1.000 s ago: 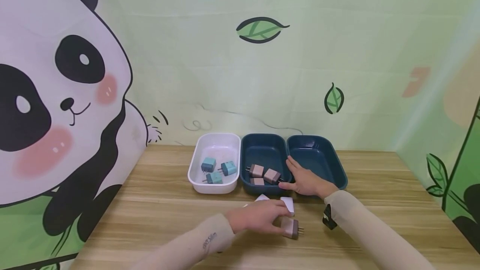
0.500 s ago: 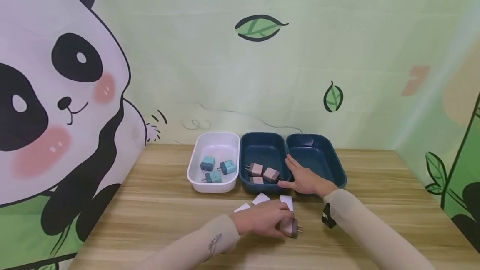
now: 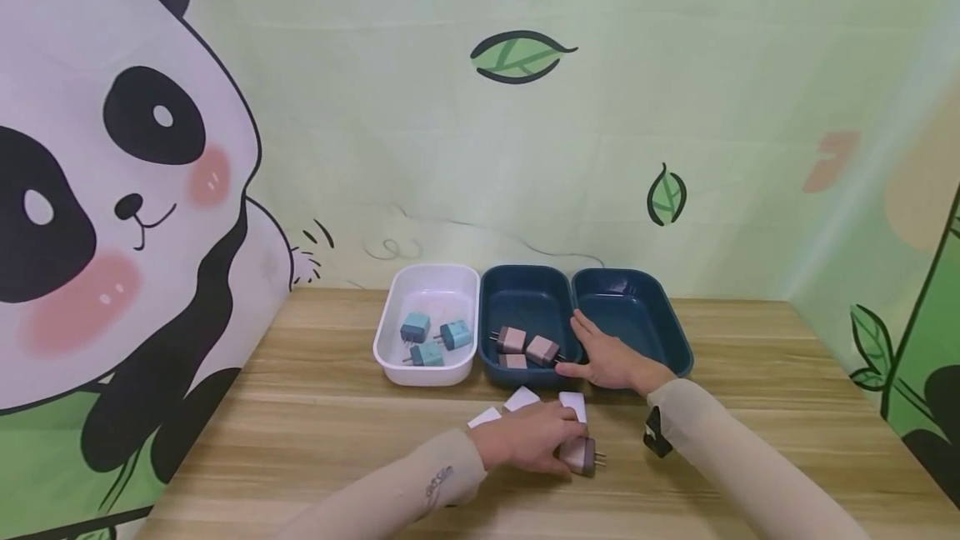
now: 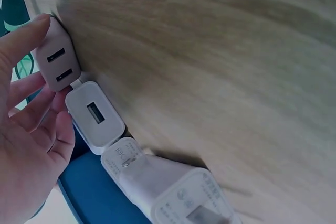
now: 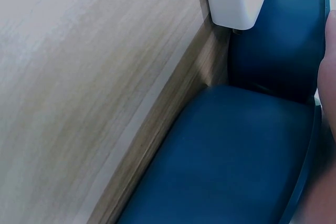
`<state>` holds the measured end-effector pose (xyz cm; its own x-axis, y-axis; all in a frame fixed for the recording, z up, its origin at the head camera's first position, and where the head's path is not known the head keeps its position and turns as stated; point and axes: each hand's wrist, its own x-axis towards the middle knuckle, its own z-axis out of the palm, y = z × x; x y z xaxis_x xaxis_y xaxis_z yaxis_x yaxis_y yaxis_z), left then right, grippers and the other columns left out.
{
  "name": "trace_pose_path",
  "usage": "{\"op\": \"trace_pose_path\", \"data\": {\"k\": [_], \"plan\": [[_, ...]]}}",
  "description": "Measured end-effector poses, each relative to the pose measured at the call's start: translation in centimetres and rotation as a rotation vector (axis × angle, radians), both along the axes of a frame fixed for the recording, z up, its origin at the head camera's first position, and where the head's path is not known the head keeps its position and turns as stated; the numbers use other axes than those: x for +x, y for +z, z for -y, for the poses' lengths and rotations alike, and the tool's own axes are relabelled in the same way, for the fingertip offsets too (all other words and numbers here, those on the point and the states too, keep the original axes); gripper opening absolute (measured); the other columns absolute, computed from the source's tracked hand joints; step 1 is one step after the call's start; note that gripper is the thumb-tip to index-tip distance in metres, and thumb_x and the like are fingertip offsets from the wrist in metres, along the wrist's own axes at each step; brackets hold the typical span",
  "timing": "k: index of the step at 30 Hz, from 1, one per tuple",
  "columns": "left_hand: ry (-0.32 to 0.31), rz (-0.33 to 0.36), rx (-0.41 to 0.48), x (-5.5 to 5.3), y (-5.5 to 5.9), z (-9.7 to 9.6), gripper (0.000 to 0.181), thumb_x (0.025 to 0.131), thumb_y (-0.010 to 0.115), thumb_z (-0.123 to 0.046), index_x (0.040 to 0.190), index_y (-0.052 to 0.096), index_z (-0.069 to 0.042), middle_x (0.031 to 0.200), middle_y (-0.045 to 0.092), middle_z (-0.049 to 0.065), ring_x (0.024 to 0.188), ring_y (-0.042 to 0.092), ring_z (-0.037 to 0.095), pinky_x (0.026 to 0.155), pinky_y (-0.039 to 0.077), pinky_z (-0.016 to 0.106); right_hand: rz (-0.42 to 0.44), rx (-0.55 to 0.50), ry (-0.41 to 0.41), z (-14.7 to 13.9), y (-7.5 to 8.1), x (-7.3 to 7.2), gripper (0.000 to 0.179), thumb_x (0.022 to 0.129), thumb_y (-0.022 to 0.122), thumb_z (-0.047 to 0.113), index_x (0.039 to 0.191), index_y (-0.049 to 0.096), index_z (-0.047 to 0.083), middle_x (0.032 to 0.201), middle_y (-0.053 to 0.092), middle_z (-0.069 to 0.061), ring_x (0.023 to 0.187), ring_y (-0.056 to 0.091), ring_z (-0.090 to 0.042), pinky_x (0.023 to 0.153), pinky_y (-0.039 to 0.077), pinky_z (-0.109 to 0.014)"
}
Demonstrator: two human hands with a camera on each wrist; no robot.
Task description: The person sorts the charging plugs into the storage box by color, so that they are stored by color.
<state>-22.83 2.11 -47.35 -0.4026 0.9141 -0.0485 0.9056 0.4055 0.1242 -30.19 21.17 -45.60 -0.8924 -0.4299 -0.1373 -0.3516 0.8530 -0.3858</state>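
My left hand (image 3: 528,437) is low over the table, its thumb and fingers on opposite sides of a pinkish USB wall charger (image 3: 577,455) with a brown prong end. In the left wrist view, two USB ports show on that charger (image 4: 56,59). Beside it lies a white charger (image 4: 95,118) with one port, and more white chargers (image 4: 176,187) follow in line. From the head, white ones (image 3: 521,398) appear around the left hand, partly covered by it. My right hand (image 3: 611,361) rests with spread fingers on the adjoining rims of two dark blue bins.
A white bin (image 3: 427,375) holds several teal chargers (image 3: 427,354). The middle blue bin (image 3: 525,277) contains pinkish chargers (image 3: 512,340); the right blue bin (image 3: 671,315) stands against it. Behind the wooden table (image 3: 300,423) hangs a printed panda cloth (image 3: 337,107).
My left hand has shifted slightly right and closed in around the pinkish charger, uncovering more of the white chargers. The right hand stays where it was on the bins.
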Motion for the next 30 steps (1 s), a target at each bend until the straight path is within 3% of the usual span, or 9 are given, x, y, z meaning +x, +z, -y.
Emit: {"op": "trace_pose_path", "data": {"k": [8,16,23,30], "plan": [[-0.002,0.053,-0.004,-0.2,0.0,-0.1,0.051,0.081,0.074,-0.039,0.123,0.058,-0.017,0.114,0.059,-0.005,0.096,0.052,0.004,0.083,0.042,0.018,-0.004,-0.007,0.003,0.0,0.2,0.1,0.102,0.083,0.056,0.063,0.15,0.012,0.0,0.157,0.003,-0.016,0.135,0.025,-0.044,0.103,0.026,-0.059],[-0.027,0.055,0.002,-0.2,-0.5,-0.2,0.049,0.08,0.074,-0.04,0.122,0.057,-0.02,0.115,0.06,-0.008,0.097,0.052,0.004,0.085,0.042,0.024,-0.01,-0.001,0.008,0.0,0.2,0.2,0.1,0.085,0.056,0.061,0.15,0.012,0.0,0.157,0.004,-0.016,0.135,0.025,-0.043,0.104,0.026,-0.058],[-0.047,0.03,-0.004,0.2,-0.4,-0.1,0.047,0.082,0.073,-0.037,0.122,0.058,-0.019,0.116,0.06,-0.009,0.097,0.052,0.003,0.083,0.042,0.021,-0.007,-0.002,0.007,0.0,0.2,0.2,0.1,0.084,0.056,0.062,0.15,0.012,0.0,0.157,0.004,-0.016,0.136,0.024,-0.042,0.104,0.026,-0.059],[-0.056,0.099,0.026,0.9,0.0,0.6,0.045,0.083,0.072,-0.036,0.122,0.059,-0.018,0.117,0.059,-0.009,0.094,0.051,-0.002,0.08,0.041,0.014,-0.008,-0.001,0.007,0.1,0.3,0.3,0.1,0.085,0.056,0.061,0.15,0.012,0.0,0.157,0.004,-0.016,0.135,0.025,-0.043,0.104,0.026,-0.058]]}}
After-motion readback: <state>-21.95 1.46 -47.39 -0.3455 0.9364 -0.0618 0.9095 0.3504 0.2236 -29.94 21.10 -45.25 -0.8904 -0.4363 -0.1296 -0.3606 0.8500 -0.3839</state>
